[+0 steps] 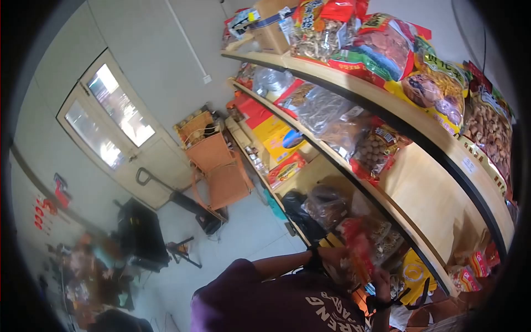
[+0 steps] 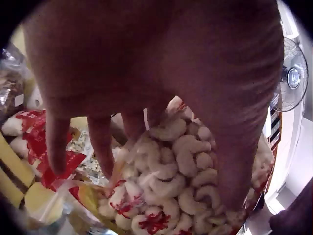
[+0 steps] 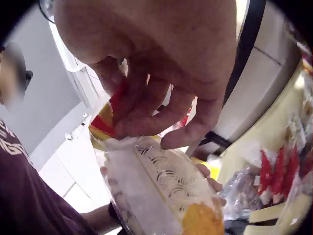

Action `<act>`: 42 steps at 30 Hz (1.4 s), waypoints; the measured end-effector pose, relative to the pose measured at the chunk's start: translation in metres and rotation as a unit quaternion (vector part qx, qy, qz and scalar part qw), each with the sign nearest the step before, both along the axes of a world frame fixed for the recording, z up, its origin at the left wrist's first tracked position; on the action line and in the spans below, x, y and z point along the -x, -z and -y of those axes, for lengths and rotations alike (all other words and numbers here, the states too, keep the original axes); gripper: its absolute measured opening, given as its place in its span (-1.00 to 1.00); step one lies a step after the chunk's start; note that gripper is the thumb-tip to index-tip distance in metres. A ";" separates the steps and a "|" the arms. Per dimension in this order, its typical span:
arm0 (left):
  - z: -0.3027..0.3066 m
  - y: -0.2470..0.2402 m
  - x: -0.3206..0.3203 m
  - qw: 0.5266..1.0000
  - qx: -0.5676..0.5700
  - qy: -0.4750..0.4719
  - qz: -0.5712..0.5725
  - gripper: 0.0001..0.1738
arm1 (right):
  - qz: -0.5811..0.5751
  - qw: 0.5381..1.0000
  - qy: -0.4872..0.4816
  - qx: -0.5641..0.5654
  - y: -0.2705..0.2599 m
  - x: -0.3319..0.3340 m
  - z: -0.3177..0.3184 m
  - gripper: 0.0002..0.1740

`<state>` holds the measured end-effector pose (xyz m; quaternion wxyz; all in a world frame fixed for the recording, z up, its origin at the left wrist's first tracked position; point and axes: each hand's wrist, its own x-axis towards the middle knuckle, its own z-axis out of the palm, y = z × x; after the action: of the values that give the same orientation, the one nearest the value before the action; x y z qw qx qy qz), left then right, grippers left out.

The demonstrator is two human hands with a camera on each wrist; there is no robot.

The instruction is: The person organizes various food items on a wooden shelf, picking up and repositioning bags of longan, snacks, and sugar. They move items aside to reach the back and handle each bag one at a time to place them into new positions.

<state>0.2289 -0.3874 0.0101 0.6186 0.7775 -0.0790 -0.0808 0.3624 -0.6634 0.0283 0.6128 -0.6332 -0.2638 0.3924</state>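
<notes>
spread left fingers hold a clear bag of cashews; right fingers pinch its edge.

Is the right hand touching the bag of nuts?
Touching. The right wrist view shows the right hand gripping the bag of nuts by its edge.

Head view looks forward and down, slantwise, over shelves; wrist views peer closely past left grip and right grip, sharing one bag.
</notes>
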 end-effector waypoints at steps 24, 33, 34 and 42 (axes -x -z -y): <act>0.046 -0.055 -0.013 0.984 0.068 -0.162 -0.003 -0.09 | -0.012 0.998 0.032 -0.045 0.029 -0.005 -0.006 -0.44; 0.084 -0.068 -0.045 0.988 -0.094 -0.109 0.063 -0.17 | 0.037 0.975 0.180 -0.127 0.111 -0.013 0.066 -0.40; 0.087 -0.060 -0.047 0.983 -0.124 -0.107 0.086 -0.16 | 0.050 0.975 0.177 -0.124 0.123 -0.013 0.078 -0.39; 0.106 -0.042 -0.071 0.993 -0.074 0.050 0.080 -0.08 | -0.041 0.976 0.187 -0.099 -0.007 0.042 0.075 -0.41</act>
<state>0.3001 -0.4929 0.0517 0.5461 0.8203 -0.1609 -0.0542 0.3206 -0.7387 0.0349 0.7455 -0.5907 -0.1526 0.2683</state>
